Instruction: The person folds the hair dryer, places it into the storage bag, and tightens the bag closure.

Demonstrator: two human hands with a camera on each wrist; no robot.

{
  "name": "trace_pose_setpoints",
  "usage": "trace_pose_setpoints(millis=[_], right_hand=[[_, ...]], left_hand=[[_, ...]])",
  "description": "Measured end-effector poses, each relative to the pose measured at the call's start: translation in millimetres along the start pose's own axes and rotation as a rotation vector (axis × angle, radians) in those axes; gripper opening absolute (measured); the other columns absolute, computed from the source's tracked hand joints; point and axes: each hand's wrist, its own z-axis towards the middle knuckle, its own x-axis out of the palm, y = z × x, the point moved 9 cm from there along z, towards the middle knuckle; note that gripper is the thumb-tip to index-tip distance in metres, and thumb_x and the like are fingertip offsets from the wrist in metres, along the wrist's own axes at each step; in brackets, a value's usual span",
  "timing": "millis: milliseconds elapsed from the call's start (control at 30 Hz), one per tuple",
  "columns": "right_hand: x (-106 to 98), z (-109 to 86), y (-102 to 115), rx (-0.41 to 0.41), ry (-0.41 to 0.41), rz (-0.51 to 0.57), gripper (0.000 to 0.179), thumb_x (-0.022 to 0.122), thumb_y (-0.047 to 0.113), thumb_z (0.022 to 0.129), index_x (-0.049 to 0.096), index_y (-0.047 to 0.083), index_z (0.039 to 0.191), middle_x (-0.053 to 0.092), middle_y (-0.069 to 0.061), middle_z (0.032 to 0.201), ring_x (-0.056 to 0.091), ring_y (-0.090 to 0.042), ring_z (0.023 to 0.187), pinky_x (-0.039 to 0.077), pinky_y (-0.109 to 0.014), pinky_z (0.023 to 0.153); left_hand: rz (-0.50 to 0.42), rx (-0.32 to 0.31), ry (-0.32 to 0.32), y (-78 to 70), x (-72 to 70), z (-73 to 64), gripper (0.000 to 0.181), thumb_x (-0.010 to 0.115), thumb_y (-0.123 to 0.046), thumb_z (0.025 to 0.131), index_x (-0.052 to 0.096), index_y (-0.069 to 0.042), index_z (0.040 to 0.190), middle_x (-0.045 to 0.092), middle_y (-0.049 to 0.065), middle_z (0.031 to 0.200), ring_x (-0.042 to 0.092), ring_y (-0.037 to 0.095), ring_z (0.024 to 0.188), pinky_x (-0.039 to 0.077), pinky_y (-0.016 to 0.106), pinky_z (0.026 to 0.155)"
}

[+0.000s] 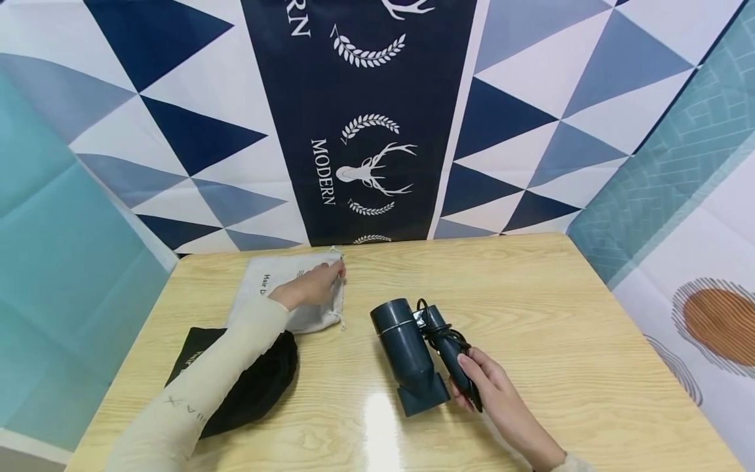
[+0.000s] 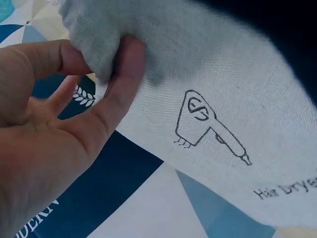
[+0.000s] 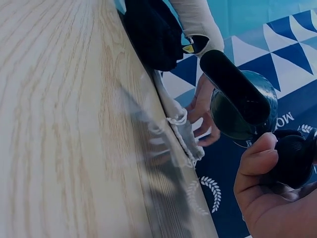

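Note:
My left hand (image 1: 312,285) is at the drawstring end of a light grey cloth bag (image 1: 312,320). In the left wrist view, thumb and forefinger pinch a fold of this bag (image 2: 213,69), which bears a dryer drawing and lettering. My right hand (image 1: 498,400) grips the handle of a dark blue hair dryer (image 1: 407,344) with its black cord wound round the handle. The right wrist view shows the hair dryer (image 3: 242,99) held above the table, its flat nozzle facing the camera.
A black cloth pouch (image 1: 259,380) with pale lettering lies at the left of the wooden table (image 1: 501,282), partly under the left forearm. Behind the table hangs a patterned cloth (image 1: 377,216); more cloths line both sides.

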Motion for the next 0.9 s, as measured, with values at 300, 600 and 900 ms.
trace_pose_setpoints(millis=[300, 600, 900], right_hand=[[3, 1.9, 2, -0.022, 0.034, -0.024, 0.037, 0.035, 0.026, 0.110, 0.042, -0.011, 0.111, 0.058, -0.017, 0.079, 0.057, -0.014, 0.064, 0.049, -0.027, 0.052], [0, 10.2, 5, -0.005, 0.003, -0.083, 0.038, 0.040, 0.029, 0.109, 0.043, -0.009, 0.110, 0.057, -0.019, 0.079, 0.056, -0.014, 0.062, 0.049, -0.028, 0.052], [5, 28.5, 12, -0.026, 0.021, -0.186, 0.038, 0.043, 0.032, 0.108, 0.046, -0.006, 0.110, 0.058, -0.015, 0.078, 0.054, -0.015, 0.061, 0.050, -0.030, 0.053]], left_hand=[[0.107, 0.001, -0.100, -0.7, -9.9, -11.1, 0.077, 0.058, 0.004, 0.089, 0.022, -0.002, 0.157, 0.034, 0.025, 0.153, 0.050, 0.033, 0.124, 0.049, 0.037, 0.078], [0.128, 0.119, -0.285, -24.6, -36.1, -37.5, 0.069, 0.060, 0.007, 0.083, 0.044, -0.008, 0.149, 0.051, 0.020, 0.129, 0.050, 0.018, 0.056, 0.045, 0.028, 0.051], [0.125, 0.138, -0.288, -34.0, -40.0, -48.3, 0.057, 0.063, 0.004, 0.082, 0.052, 0.002, 0.139, 0.054, 0.019, 0.129, 0.054, 0.020, 0.069, 0.048, 0.030, 0.061]])
